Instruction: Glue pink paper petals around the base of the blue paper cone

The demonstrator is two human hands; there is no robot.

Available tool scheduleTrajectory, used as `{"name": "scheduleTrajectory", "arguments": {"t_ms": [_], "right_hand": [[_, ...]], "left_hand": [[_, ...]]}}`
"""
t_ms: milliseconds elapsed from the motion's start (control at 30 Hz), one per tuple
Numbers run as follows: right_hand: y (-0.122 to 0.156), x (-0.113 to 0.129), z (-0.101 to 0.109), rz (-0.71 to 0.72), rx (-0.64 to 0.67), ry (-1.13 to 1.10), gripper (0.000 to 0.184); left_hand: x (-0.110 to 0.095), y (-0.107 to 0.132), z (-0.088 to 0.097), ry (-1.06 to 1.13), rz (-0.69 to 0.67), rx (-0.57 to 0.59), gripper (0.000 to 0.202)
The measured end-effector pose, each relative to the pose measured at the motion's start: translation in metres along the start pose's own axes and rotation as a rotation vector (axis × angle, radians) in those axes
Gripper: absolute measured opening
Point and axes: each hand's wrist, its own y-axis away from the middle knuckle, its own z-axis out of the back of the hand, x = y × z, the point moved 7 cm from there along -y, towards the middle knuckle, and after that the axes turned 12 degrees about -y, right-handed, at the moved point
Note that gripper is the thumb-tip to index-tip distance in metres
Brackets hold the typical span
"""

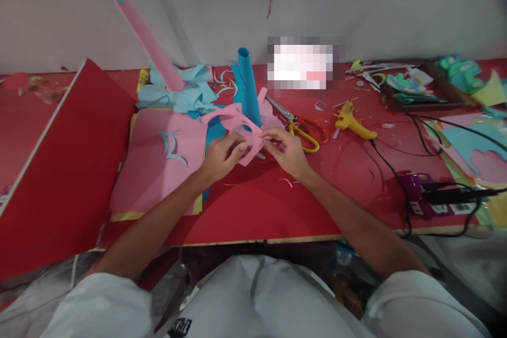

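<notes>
Both hands (224, 156) (287, 152) pinching pink paper cutout (237, 121), scissors (303, 127) just right

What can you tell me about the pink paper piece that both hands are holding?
The pink paper piece looks like thin craft paper, cut into an irregular shape with a rounded hole through its middle and curved strips running off to the left. It is held just above the red table, tilted, in front of the upright blue paper roll. The left hand pinches its lower left edge; the right hand grips its right edge. Its exact outline is hard to make out.
</notes>
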Motion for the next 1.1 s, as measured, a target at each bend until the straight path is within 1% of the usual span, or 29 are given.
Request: {"name": "scheduleTrajectory", "arguments": {"t_ms": [67, 133, 233, 400, 467, 567, 733, 900, 1000, 1100], "right_hand": [[0.002, -0.001, -0.002, 0.000, 0.005, -0.036, 0.020], [0.004, -0.003, -0.007, -0.009, 0.027, -0.068, 0.024], [0.008, -0.003, -0.014, -0.021, 0.072, -0.078, 0.029], [0.009, 0.002, -0.015, 0.000, 0.060, 0.027, 0.022], [0.009, 0.002, -0.014, -0.005, 0.056, 0.081, 0.022], [0.007, 0.001, -0.013, 0.006, 0.069, 0.131, 0.025], [0.005, -0.002, -0.012, 0.039, 0.094, 0.198, 0.028], [0.006, -0.003, -0.012, 0.026, 0.088, 0.193, 0.028], [0.006, -0.001, -0.012, 0.020, 0.093, 0.186, 0.025], [0.005, -0.001, -0.012, 0.034, 0.089, 0.179, 0.025]], "left_hand": [[0.001, -0.002, -0.009, 0.028, 0.059, 0.083, 0.046], [0.000, -0.005, -0.014, 0.049, 0.085, 0.112, 0.044], [-0.002, -0.007, -0.015, 0.093, 0.094, 0.068, 0.043], [-0.002, -0.007, -0.007, 0.073, 0.040, -0.058, 0.037], [-0.001, -0.006, -0.004, 0.055, 0.034, -0.093, 0.035], [0.001, -0.005, -0.005, 0.055, 0.034, -0.077, 0.030], [0.002, -0.006, -0.006, 0.058, 0.037, -0.077, 0.033], [0.005, -0.004, -0.012, 0.091, 0.084, -0.020, 0.033], [0.005, -0.004, -0.015, 0.107, 0.069, 0.001, 0.037], [0.005, -0.004, -0.015, 0.065, 0.070, 0.001, 0.041]]}}
